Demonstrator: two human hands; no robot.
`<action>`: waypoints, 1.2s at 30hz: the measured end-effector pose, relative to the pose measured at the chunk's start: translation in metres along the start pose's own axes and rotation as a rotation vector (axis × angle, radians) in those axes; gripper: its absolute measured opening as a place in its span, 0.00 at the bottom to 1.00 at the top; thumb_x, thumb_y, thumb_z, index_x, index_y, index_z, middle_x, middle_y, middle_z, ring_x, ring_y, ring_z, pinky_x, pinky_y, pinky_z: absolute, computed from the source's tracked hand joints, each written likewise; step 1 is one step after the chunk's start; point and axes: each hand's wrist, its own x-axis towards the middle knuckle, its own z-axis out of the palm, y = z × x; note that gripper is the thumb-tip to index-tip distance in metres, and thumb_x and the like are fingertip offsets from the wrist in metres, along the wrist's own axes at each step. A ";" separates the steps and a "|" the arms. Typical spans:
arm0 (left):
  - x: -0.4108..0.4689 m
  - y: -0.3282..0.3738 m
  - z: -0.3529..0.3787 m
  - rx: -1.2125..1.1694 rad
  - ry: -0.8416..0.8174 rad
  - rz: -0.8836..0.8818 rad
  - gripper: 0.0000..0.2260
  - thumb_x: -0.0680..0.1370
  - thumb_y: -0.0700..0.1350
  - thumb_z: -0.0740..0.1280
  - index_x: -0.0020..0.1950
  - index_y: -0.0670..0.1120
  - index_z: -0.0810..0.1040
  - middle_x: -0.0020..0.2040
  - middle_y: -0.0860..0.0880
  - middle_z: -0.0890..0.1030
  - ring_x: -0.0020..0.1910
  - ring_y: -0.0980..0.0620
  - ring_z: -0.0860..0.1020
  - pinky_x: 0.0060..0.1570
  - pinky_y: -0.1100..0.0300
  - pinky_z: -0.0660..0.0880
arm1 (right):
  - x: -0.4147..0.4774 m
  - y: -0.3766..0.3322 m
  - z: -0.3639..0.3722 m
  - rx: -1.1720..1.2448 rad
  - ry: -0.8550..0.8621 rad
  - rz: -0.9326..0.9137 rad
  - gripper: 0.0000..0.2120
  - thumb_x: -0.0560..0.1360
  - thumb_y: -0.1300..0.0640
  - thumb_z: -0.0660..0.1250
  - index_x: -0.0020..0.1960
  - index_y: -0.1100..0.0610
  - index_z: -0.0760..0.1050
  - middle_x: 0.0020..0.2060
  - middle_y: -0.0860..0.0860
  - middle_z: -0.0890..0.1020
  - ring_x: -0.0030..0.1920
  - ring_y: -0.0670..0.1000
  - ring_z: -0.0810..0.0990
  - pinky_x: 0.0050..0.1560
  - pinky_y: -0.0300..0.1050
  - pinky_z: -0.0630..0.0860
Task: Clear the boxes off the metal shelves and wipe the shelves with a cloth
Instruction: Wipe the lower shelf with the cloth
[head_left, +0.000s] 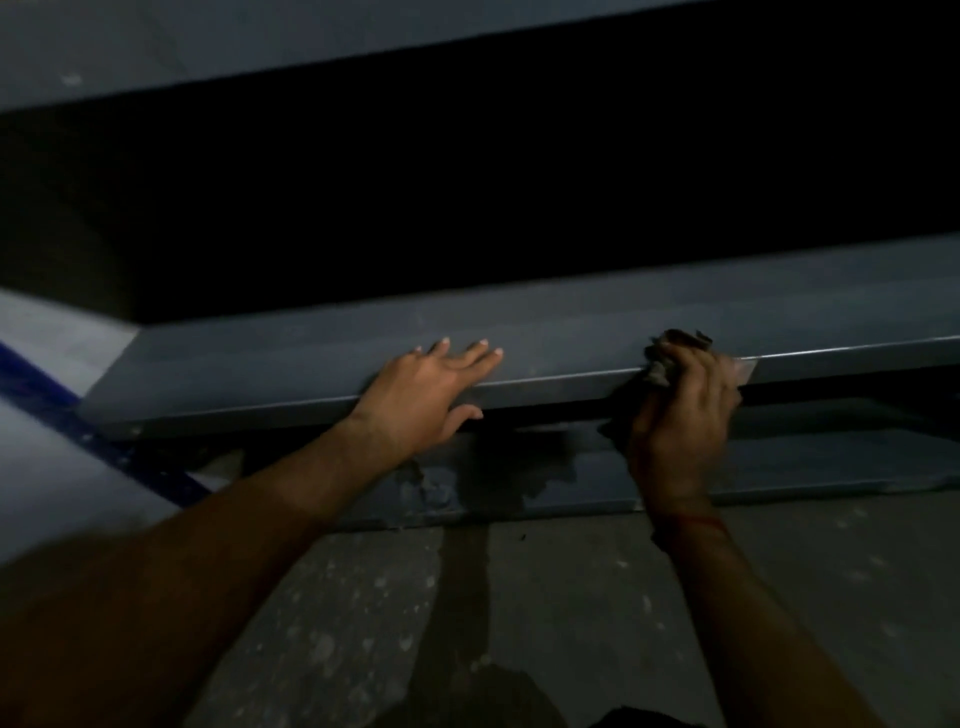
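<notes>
Head view, right hand (685, 415) gripping cloth (670, 358) on shelf (571, 332) edge

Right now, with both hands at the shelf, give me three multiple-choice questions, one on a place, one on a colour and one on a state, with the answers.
1. Where is the crumpled dark cloth?
A) in a bucket
B) at the front edge of the grey metal shelf
C) on a cardboard box

2. What colour is the perforated post at the far left?
A) blue
B) red
C) yellow

3. How does the left hand lie?
A) clenched in a fist
B) fingers straight on the shelf top
C) gripping a box

Answers: 1 B, the right hand grips it against that edge. 2 A, the strip shows blue. 3 B, the fingers lie flat with the thumb under the edge.
</notes>
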 end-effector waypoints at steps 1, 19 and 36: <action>0.001 -0.004 0.003 -0.033 0.040 0.016 0.32 0.81 0.56 0.65 0.81 0.53 0.55 0.80 0.53 0.59 0.78 0.44 0.62 0.71 0.48 0.66 | -0.009 -0.019 0.010 0.017 -0.024 -0.039 0.15 0.81 0.59 0.60 0.63 0.64 0.76 0.64 0.61 0.77 0.69 0.62 0.70 0.72 0.65 0.63; -0.087 -0.112 0.076 -0.058 0.531 -0.041 0.26 0.77 0.55 0.69 0.71 0.42 0.75 0.70 0.45 0.76 0.69 0.44 0.75 0.68 0.43 0.72 | -0.043 -0.077 0.045 -0.009 -0.087 -0.136 0.16 0.78 0.66 0.60 0.63 0.64 0.77 0.63 0.61 0.78 0.70 0.60 0.70 0.76 0.64 0.56; -0.085 -0.113 0.081 -0.063 0.573 -0.039 0.27 0.77 0.57 0.64 0.72 0.44 0.75 0.70 0.46 0.76 0.69 0.44 0.75 0.68 0.44 0.72 | -0.037 -0.073 0.030 -0.113 -0.109 -0.087 0.18 0.76 0.69 0.60 0.65 0.65 0.75 0.63 0.62 0.77 0.69 0.63 0.71 0.76 0.64 0.56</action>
